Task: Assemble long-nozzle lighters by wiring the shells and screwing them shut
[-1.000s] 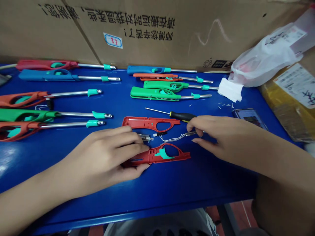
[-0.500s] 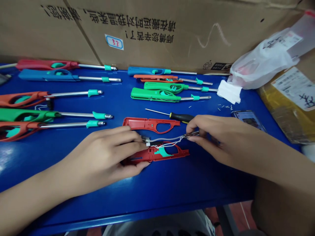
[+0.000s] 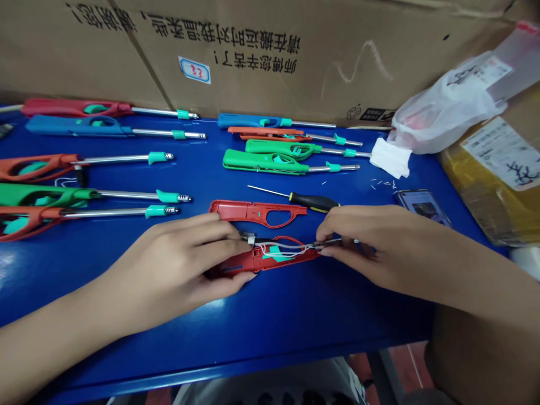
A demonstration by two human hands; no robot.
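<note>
My left hand [image 3: 185, 259] is closed on a red lighter handle half [image 3: 240, 262] lying open on the blue table, its fingers also over dark inner parts near the rear. A teal trigger [image 3: 276, 254] sits in that half. White wires and a clear tube [image 3: 291, 245] run from the inner parts to the right. My right hand [image 3: 367, 239] pinches a thin metal lighter tube [image 3: 333, 242] at the handle's front end; its far part is hidden by my fingers. Just behind lies the matching red handle half [image 3: 236, 210].
A black and yellow screwdriver [image 3: 314, 201] lies behind my right hand. Several lighters stand in rows, such as a blue one [image 3: 76, 126] and a green one [image 3: 261, 161]. A phone [image 3: 422, 207], white tissue [image 3: 391, 157] and plastic bag [image 3: 442, 112] are on the right, before cardboard boxes [image 3: 253, 84].
My right hand has lowered the metal tube and wires toward the red handle half, so the wires now lie closer over the trigger. My left hand stays about where it was.
</note>
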